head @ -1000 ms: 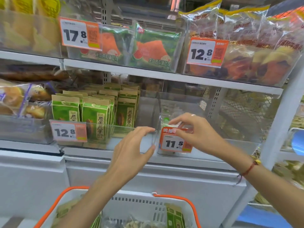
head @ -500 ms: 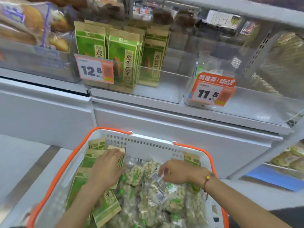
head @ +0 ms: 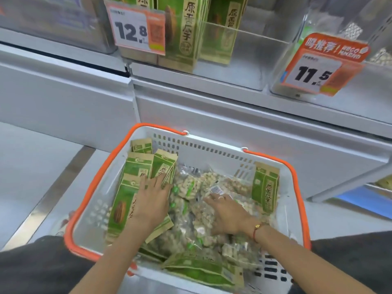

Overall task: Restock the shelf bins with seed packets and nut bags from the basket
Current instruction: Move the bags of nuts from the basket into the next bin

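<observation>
Your left hand (head: pixel 153 199) lies flat on the seed packets (head: pixel 135 168); your right hand (head: pixel 228 211) spreads over the nut bags (head: pixel 191 187). Neither grips yet. Curl under one stack's edge before lifting from the basket (head: pixel 203 145).

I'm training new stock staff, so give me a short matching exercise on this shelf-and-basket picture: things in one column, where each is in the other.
Things:
1. left hand
2. right hand
3. 12.8 price tag
4. 11.5 price tag

Places:
A. on the clear nut bags in the basket
B. on the bin holding green packets
C. on the green seed packets in the basket
D. on the right-hand bin

Pairs: 1-C, 2-A, 3-B, 4-D
</observation>
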Tool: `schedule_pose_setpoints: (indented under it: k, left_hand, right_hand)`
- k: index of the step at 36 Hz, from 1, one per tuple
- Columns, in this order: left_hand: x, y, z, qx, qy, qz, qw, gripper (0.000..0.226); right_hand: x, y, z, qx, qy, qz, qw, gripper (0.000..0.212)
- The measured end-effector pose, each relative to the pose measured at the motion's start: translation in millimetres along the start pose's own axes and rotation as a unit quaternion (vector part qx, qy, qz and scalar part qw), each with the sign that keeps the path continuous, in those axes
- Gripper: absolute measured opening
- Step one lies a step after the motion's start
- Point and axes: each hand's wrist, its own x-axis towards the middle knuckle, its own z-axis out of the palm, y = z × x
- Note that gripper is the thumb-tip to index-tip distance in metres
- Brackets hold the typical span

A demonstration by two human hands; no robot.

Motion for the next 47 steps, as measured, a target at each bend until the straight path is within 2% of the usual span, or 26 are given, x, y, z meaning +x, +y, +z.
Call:
schedule_pose_setpoints:
  k: [2,3,5,6,8,9,10,12,14,16,18,21,23,25,28,30,32,35,37,39,41,43,45,46,47]
  left_hand:
    - [2,1,-4,-0.044,0.029,-0.006,0.999,0.043]
    - [3,1,-7,-0.066,0.051,-0.003,0.997,0.043]
    - [9,3,-12,-0.133,0.06,0.022,0.989,0.051]
    - [13,5,-15,-0.201,0.035,0.047,0.978,0.059]
    - [16,8,-29,-0.381,-0.072,0.088,0.917,0.073]
    - [17,11,-36,-0.442,-0.119,0.097,0.884,0.077]
    - [17,13,-42,-0.476,-0.141,0.096,0.863,0.077]
    - [19,15,-48,-0.506,-0.133,0.08,0.848,0.063]
    - [22,14,-49,-0.52,-0.108,0.063,0.845,0.045]
    - [21,12,-50,-0.531,-0.1,0.047,0.84,0.033]
    - [20,13,-51,-0.549,-0.1,0.026,0.829,0.031]
    - [15,20,-55,-0.63,-0.112,-0.027,0.768,0.04]
    - [12,25,-51,-0.691,-0.122,-0.057,0.71,0.065]
    - [10,30,-48,-0.722,-0.148,-0.063,0.672,0.079]
    - [7,41,-46,-0.743,-0.182,-0.062,0.642,0.08]
    - [7,50,-46,-0.759,-0.19,-0.05,0.621,0.077]
    - [7,56,-46,-0.779,-0.168,-0.058,0.601,0.073]
    - [8,58,-43,-0.814,-0.106,-0.098,0.563,0.095]
    - [7,57,-46,-0.824,-0.074,-0.104,0.552,0.098]
    - [10,52,-48,-0.835,-0.043,-0.117,0.536,0.087]
    - [14,45,-50,-0.833,-0.025,-0.135,0.537,0.086]
    - [16,37,-51,-0.813,-0.021,-0.138,0.565,0.088]
    - [16,32,-48,-0.796,-0.035,-0.138,0.589,0.079]
    - [16,30,-45,-0.791,-0.037,-0.139,0.594,0.068]
    - [16,30,-42,-0.785,-0.041,-0.142,0.601,0.058]
  right_hand:
    - [-4,-2,-20,0.168,-0.015,0.019,0.985,0.09]
    - [-8,-3,-31,0.258,-0.016,0.028,0.966,0.079]
    - [-17,-3,-53,0.429,-0.034,0.031,0.902,0.044]
    - [-21,-1,-60,0.522,-0.063,0.023,0.85,0.034]
    - [-26,8,-68,0.656,-0.123,-0.001,0.744,0.045]
    - [-26,13,-69,0.681,-0.145,-0.009,0.718,0.054]
    - [-27,17,-71,0.689,-0.162,-0.013,0.706,0.06]
    - [-28,20,-72,0.687,-0.176,-0.009,0.705,0.065]
    - [-31,20,-75,0.675,-0.169,-0.014,0.718,0.071]
    - [-35,17,-78,0.628,-0.124,-0.015,0.768,0.065]
    - [-38,14,-80,0.574,-0.054,-0.002,0.817,0.057]
    - [-40,13,-79,0.547,0.049,0.032,0.835,0.037]
    - [-43,14,-79,0.552,0.09,0.064,0.827,0.03]
    - [-43,16,-78,0.585,0.12,0.095,0.796,0.027]
    - [-41,20,-74,0.647,0.151,0.134,0.735,0.032]
    - [-41,19,-71,0.674,0.145,0.132,0.712,0.035]
    - [-41,16,-68,0.688,0.125,0.111,0.706,0.035]
    - [-39,13,-70,0.694,0.068,0.079,0.713,0.024]
    - [-38,14,-76,0.664,0.033,0.048,0.745,0.019]
    - [-38,16,-83,0.595,0.042,0.033,0.802,0.017]
    - [-35,23,-85,0.454,0.085,0.051,0.886,0.024]
    - [-30,33,-77,0.242,0.118,0.09,0.959,0.032]
    - [-26,43,-61,0.101,0.099,0.118,0.983,0.034]
    - [-25,46,-51,0.082,0.065,0.121,0.987,0.039]
    - [-24,47,-41,0.08,0.023,0.122,0.989,0.054]
